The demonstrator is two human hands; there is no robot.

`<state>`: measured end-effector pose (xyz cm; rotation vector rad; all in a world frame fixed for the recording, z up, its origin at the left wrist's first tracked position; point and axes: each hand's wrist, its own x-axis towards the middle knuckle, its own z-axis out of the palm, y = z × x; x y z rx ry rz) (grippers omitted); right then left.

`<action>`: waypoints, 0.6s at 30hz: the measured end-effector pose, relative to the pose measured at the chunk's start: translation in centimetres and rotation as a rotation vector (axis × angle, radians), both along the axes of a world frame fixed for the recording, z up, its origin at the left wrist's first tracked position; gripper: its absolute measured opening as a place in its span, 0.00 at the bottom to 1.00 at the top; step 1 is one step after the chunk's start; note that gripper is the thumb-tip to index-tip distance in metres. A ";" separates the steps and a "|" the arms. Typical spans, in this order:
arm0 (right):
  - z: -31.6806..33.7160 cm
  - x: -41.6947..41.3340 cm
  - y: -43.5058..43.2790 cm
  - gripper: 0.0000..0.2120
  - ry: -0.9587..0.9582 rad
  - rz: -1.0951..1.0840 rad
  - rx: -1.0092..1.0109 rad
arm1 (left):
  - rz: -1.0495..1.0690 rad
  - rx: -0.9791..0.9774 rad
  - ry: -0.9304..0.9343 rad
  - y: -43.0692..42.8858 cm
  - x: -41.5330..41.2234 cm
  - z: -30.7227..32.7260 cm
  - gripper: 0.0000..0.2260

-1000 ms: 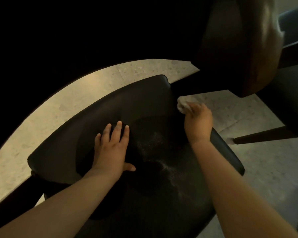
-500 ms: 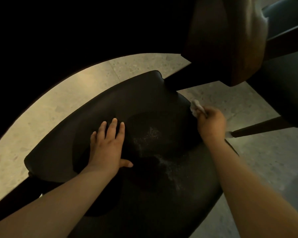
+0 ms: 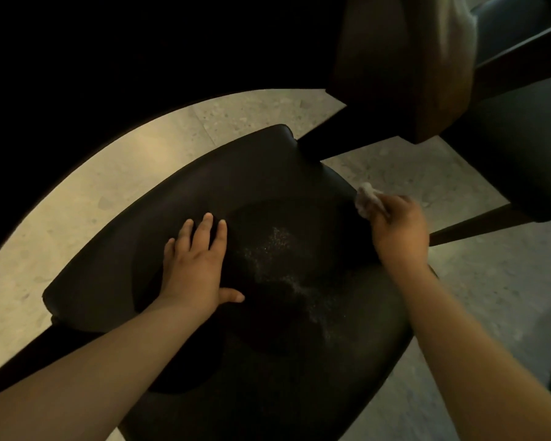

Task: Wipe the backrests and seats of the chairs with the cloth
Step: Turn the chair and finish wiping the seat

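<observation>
The dark chair seat (image 3: pixel 268 361) fills the near view, with pale specks (image 3: pixel 277 246) at its centre. At 10 o'clock the left grip (image 3: pixel 194 268) lies spread flat on it. At 2 o'clock the right grip (image 3: pixel 398 237) pinches the white cloth (image 3: pixel 365 198) at the seat's edge. Speckled floor (image 3: pixel 140 154) lies beyond.

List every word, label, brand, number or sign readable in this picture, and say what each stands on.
None: no text can be read anywhere in this view.
The dark padded chair, the small white cloth gripped by the right hand, the left hand and the speckled pale stone floor show no lettering.
The black area at the upper left is too dark to tell.
</observation>
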<state>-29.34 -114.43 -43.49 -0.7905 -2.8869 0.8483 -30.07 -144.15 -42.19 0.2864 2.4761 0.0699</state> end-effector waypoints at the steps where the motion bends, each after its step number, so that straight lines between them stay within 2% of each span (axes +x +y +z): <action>1: -0.5 -0.5 0.5 0.10 -0.045 -0.017 -0.043 | -0.003 0.017 -0.005 -0.1 0.0 0.1 0.55; 4: -1.3 0.4 -0.5 0.11 -0.057 -0.020 -0.021 | -0.007 0.089 -0.018 -0.3 -0.1 0.7 0.56; 8: -0.4 5.2 -3.7 0.15 -0.065 0.114 0.062 | -0.105 0.144 -0.059 1.4 0.7 1.0 0.60; 12: 1.5 9.0 -5.4 0.14 -0.080 0.307 -0.099 | -0.102 0.096 -0.088 3.2 1.1 0.6 0.64; 14: 2.4 8.7 -4.1 0.15 -0.045 0.266 -0.087 | -0.085 0.057 -0.063 3.5 1.2 0.2 0.65; 18: 2.2 3.9 1.0 0.12 0.000 0.029 0.044 | -0.069 0.052 -0.035 3.5 1.3 -0.2 0.67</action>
